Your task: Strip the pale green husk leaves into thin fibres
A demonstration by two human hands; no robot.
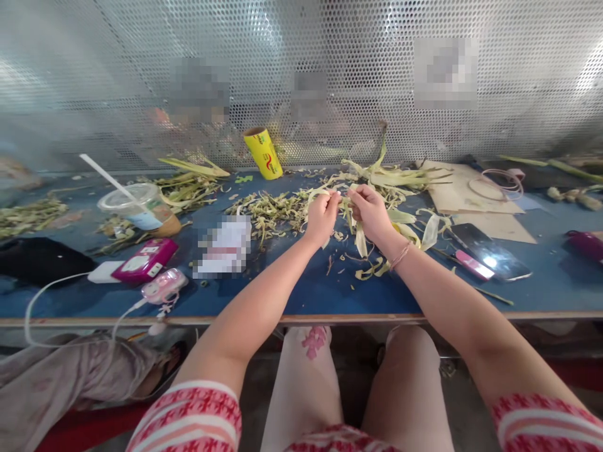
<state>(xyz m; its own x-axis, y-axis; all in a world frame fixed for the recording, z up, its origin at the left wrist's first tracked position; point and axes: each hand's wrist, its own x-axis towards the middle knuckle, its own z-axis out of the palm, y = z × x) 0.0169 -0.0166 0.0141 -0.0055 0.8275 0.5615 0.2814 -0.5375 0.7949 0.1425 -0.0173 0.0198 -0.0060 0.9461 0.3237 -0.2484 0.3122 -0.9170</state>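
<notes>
My left hand (323,218) and my right hand (370,212) are close together above the blue table, fingertips a small gap apart. Each is closed in a pinch on pale green plant strips; the exact ends are hidden by the fingers. One limp pale strip (360,243) hangs below my right hand. Beneath and left of the hands lies a heap of small green plant pieces (271,210). Behind my right hand is a bunch of long pale green stalks and leaves (400,177). Curled peelings (374,271) lie near my right wrist.
A yellow cardboard tube (264,154) stands tilted by the perforated metal panel (358,56). To the left are a lidded cup with a straw (141,210), a purple case (146,259) and a cabled pink device (164,285). A phone (490,251) and cardboard (464,188) lie right.
</notes>
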